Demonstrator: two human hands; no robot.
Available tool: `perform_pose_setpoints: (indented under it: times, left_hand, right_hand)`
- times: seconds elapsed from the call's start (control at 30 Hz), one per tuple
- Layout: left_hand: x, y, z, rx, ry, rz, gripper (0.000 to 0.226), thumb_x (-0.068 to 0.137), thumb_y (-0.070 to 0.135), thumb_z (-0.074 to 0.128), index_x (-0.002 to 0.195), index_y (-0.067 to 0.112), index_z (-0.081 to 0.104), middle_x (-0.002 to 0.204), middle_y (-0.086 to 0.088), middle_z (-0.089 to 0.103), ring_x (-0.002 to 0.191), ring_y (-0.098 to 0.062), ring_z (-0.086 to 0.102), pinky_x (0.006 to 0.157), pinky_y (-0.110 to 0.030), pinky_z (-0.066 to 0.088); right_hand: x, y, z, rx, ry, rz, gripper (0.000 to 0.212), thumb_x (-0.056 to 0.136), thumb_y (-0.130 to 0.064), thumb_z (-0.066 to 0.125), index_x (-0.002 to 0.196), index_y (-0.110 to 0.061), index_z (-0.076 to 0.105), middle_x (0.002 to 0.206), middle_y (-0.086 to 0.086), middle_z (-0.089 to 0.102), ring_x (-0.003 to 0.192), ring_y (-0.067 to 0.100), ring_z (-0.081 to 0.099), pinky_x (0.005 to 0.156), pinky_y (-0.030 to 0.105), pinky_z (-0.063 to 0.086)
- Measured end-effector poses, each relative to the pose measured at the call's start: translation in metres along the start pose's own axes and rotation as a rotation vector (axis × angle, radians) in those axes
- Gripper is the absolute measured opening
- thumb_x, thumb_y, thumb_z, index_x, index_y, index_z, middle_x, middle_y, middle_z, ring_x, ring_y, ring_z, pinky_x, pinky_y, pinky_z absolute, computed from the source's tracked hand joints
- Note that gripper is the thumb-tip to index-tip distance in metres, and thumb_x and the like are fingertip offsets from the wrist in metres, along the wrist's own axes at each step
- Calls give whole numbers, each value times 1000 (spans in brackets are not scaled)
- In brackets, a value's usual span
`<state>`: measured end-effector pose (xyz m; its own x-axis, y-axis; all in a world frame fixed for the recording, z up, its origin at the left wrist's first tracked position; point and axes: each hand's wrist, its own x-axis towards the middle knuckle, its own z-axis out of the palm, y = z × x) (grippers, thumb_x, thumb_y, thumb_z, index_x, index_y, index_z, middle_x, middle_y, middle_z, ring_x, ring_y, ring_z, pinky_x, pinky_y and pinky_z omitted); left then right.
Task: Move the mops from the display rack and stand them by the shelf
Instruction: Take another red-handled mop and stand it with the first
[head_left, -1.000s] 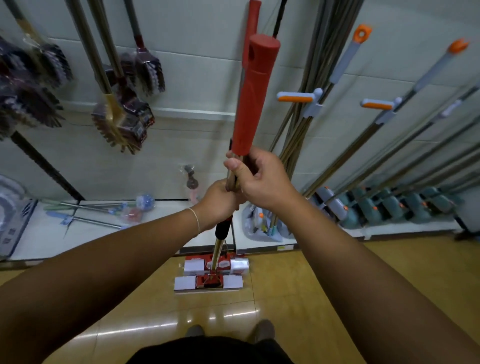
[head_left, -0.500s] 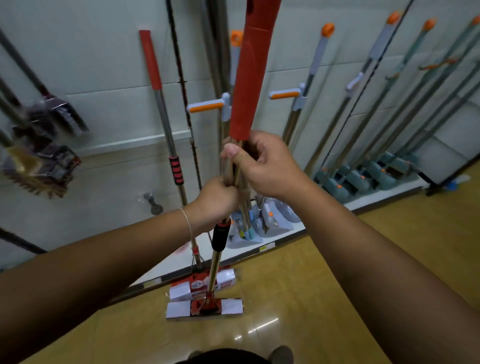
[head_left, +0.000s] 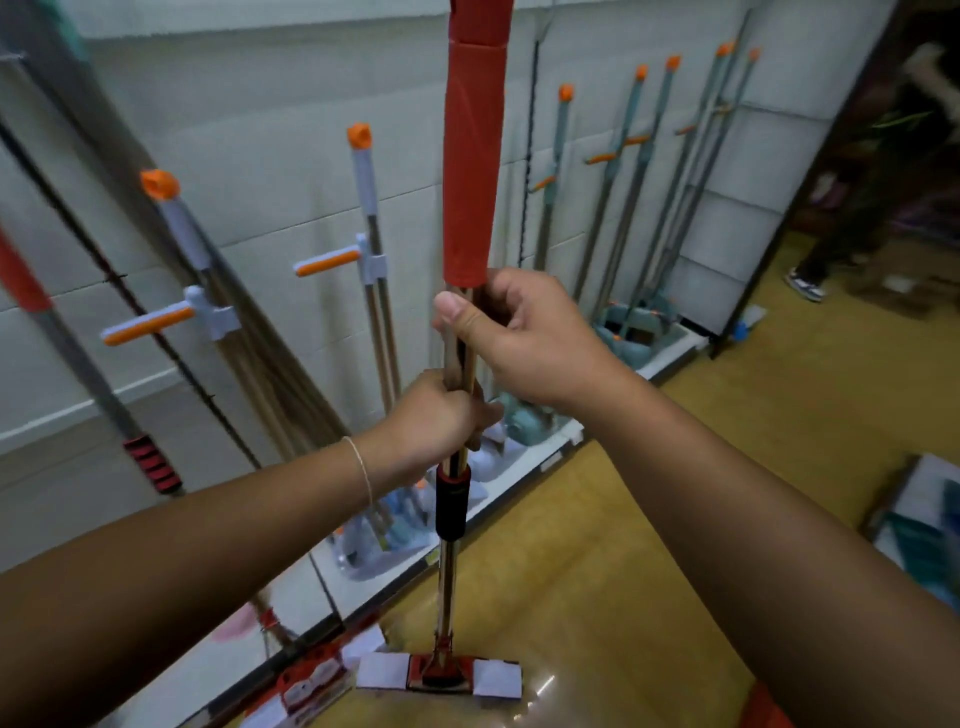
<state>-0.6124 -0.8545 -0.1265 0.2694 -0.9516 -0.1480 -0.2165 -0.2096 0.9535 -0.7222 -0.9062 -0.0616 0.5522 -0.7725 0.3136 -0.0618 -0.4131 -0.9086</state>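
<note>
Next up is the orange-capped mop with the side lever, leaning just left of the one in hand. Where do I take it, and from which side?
Judging by its pose, grip the bare shaft of the orange-capped mop below the orange lever. Come from the right, since the lever juts left and would likely foul a hand.

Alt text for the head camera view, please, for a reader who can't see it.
Both hands grip one upright mop by its pole below the red sleeve: right hand above left hand. Its flat head sits near the wooden floor. Orange-capped mops lean against the white display wall.
</note>
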Motion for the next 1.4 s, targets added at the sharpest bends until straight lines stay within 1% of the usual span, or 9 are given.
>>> perform_pose_setpoints:
  times: [0.17,0.33,0.47,0.6,0.8,0.97,1.13,1.23,1.4]
  left_hand:
    - [32,34,69,0,-93,58,12,63,13,64,52,16,58,46,-1,53,48,-20,52,52,-32,42]
    - [62,66,131,48,-210,132,8,67,9,61,60,9,57,46,-1,54,47,-19,53,45,-27,41]
    - [89,96,176,67,-324,186,12,76,8,59,64,8,54,52,-7,52,48,-18,50,46,-25,38]
    - [121,119,213,70,-436,264,15,80,10,60,66,8,54,54,-6,53,51,-18,52,53,-32,41]
    - [185,148,253,76,-585,303,12,78,14,61,70,6,56,54,-8,56,57,-23,52,61,-35,41]
    - [243,174,280,49,-666,300,11,81,15,62,78,6,57,59,-9,57,60,-23,53,65,-36,42]
    - [289,205,309,81,-730,326,12,82,20,63,80,8,61,62,-6,61,63,-21,59,73,-40,50]
    - [305,217,332,82,-784,334,12,83,18,62,82,6,60,62,-8,59,66,-24,56,78,-44,50]
    - [328,237,373,92,-862,336,12,87,15,63,82,6,56,65,-9,55,68,-24,54,82,-48,50]
  right_hand:
    - [-12,2,-73,-59,148,26,25,95,-21,63,98,3,68,97,36,67,95,48,65,79,60,53]
    - [-17,7,-134,-146,331,53,20,92,-31,65,93,-11,69,97,30,70,97,45,66,82,60,54]
    - [-14,8,-180,-226,459,92,27,94,-31,64,98,-5,68,98,29,70,96,42,67,82,58,54]
    - [-5,10,-221,-294,550,107,24,95,-28,63,101,-5,68,96,20,73,96,34,70,84,56,55]
    - [33,30,-270,-377,654,98,20,97,-25,61,99,-6,67,94,26,71,92,40,68,80,59,54]
    - [78,48,-307,-470,706,127,21,98,-27,58,100,-8,67,92,18,72,86,29,69,79,52,56]
    - [112,56,-346,-486,799,159,16,100,-23,56,103,-10,65,95,6,73,91,13,70,86,40,57]
    - [119,61,-368,-490,852,174,14,100,-20,54,103,-11,64,97,9,73,94,16,70,88,39,57]
    - [124,77,-414,-491,931,201,12,100,-21,54,98,-15,64,97,10,73,97,23,69,92,47,54]
